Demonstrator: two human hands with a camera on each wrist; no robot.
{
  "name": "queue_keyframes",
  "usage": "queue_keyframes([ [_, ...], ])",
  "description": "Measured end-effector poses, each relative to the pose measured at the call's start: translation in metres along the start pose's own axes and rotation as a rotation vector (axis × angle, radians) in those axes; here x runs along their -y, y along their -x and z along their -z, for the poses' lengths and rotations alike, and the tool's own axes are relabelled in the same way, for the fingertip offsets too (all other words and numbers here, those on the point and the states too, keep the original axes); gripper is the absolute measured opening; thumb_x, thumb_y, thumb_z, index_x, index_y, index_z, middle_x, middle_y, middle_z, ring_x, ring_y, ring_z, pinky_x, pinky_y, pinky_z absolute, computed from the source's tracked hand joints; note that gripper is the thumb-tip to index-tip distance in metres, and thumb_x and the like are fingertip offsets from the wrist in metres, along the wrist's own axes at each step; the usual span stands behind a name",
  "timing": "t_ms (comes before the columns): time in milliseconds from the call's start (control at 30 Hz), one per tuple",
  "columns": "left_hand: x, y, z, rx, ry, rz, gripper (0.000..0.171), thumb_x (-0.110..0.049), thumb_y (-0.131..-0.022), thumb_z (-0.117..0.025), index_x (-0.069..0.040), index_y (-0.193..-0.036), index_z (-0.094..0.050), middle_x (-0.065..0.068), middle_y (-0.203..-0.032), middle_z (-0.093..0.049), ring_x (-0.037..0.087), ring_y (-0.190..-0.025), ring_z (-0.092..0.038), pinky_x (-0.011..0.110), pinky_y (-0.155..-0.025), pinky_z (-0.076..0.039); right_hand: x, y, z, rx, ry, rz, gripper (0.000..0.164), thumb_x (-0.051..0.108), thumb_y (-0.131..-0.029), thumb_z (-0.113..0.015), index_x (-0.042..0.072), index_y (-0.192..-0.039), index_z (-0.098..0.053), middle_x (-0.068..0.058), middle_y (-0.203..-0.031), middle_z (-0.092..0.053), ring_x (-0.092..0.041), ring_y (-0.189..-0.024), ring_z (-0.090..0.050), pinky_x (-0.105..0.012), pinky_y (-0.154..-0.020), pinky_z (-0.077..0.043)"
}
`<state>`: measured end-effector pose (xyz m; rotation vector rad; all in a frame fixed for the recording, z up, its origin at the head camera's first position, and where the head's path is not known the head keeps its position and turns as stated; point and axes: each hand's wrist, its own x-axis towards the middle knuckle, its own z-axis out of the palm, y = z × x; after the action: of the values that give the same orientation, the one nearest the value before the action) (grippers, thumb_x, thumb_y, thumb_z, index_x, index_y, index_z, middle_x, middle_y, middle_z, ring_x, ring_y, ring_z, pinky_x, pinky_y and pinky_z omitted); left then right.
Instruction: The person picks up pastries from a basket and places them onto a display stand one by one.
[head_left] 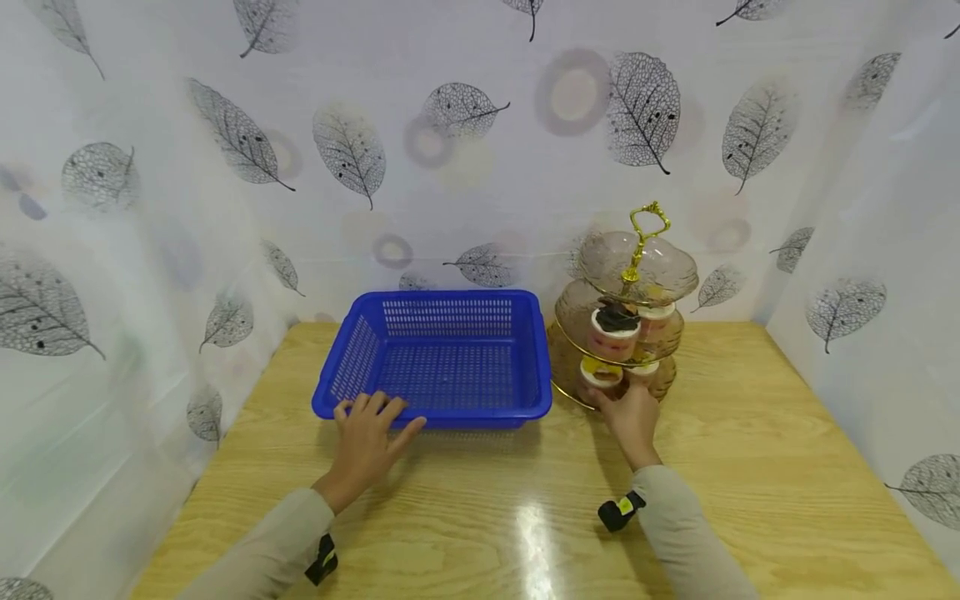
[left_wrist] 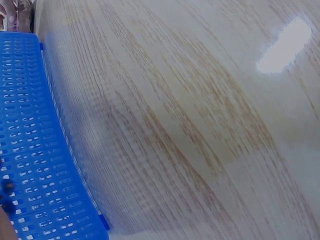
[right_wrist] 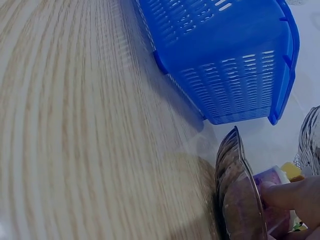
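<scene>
My left hand rests on the near rim of a blue plastic basket, its fingers lying over the edge and the thumb spread to the side. My right hand reaches into the lowest tier of a three-tier dessert stand. There it grips a small dessert cup with a yellow topping and white cream. In the right wrist view a finger presses the pink side of that cup, above the stand's scalloped plate. A dessert cup with a dark topping sits on the middle tier.
Another cream-topped cup stands on the middle tier, right of the dark one. The stand's gold handle rises above its top plate. Basket and stand stand side by side on a wooden table, before a leaf-patterned curtain.
</scene>
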<state>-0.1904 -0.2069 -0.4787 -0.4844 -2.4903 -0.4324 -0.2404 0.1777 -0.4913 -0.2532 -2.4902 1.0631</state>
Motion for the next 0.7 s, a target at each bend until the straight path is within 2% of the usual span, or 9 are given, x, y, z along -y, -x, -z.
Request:
queue_keyframes([
  [200,-0.0014,0.0039,0.0002,0.016,0.002,0.008,0.037,-0.049,-0.086,-0.066,-0.014,-0.096,-0.068,0.004,-0.089,-0.06,0.028,-0.086,-0.051,0.06,-0.083,-0.026,-0.0019,0.0032,0.0019,0.015,0.011,0.002,0.047,0.018,-0.073,-0.083,-0.007,-0.108,-0.062,-0.033,-0.096,-0.065,-0.049,-0.086,-0.061,-0.057,-0.07,-0.044],
  [400,-0.002,0.001,0.0002,0.015,0.002,0.005,0.037,-0.05,-0.086,-0.064,-0.014,-0.096,-0.067,0.004,-0.089,-0.059,0.027,-0.086,-0.05,0.06,-0.084,-0.026,-0.0028,0.0008,0.0048,0.028,0.037,0.013,0.045,0.02,-0.075,-0.081,-0.007,-0.105,-0.062,-0.031,-0.091,-0.065,-0.048,-0.08,-0.061,-0.056,-0.067,-0.044],
  [700,-0.0028,-0.0022,0.0035,0.059,0.02,0.025,0.037,-0.048,-0.087,-0.064,-0.014,-0.098,-0.067,0.005,-0.091,-0.059,0.029,-0.087,-0.049,0.06,-0.085,-0.024,-0.0034,-0.0016,0.0094,0.12,0.005,0.01,0.045,0.023,-0.081,-0.077,-0.007,-0.111,-0.062,-0.031,-0.102,-0.064,-0.047,-0.091,-0.061,-0.056,-0.074,-0.045],
])
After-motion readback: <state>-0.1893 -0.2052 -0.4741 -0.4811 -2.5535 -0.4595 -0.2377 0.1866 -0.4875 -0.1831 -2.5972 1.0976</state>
